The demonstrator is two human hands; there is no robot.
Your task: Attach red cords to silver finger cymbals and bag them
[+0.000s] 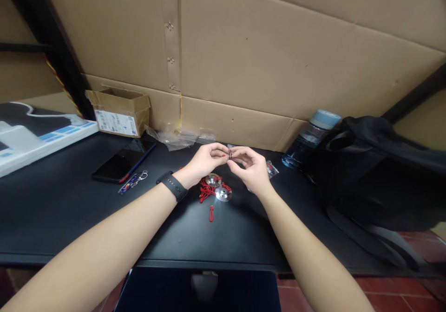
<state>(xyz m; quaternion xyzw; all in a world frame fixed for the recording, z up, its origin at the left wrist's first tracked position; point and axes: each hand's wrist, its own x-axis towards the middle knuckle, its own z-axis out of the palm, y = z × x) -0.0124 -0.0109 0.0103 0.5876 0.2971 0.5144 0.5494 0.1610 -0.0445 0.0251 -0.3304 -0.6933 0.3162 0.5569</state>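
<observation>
Head view is showing the left hand [205,161] and right hand [252,168] meeting, fingertips of both pinching a small piece [230,155] above the surface [69,200], over the metal discs [218,186] and red cord [205,192]. Working low with a firm pinch is likely guarding against a drop.

cords [206,191]: red
metal discs [223,193]: silver
worktop [52,205]: black
bottle [306,140]: blue, pale-blue cap
bag [376,172]: black
watch [172,185]: black

The desk [52,219] lies open in front; phone [116,164] sits left; bottle [308,138] and bag [379,172] (bulky) crowd the right.
</observation>
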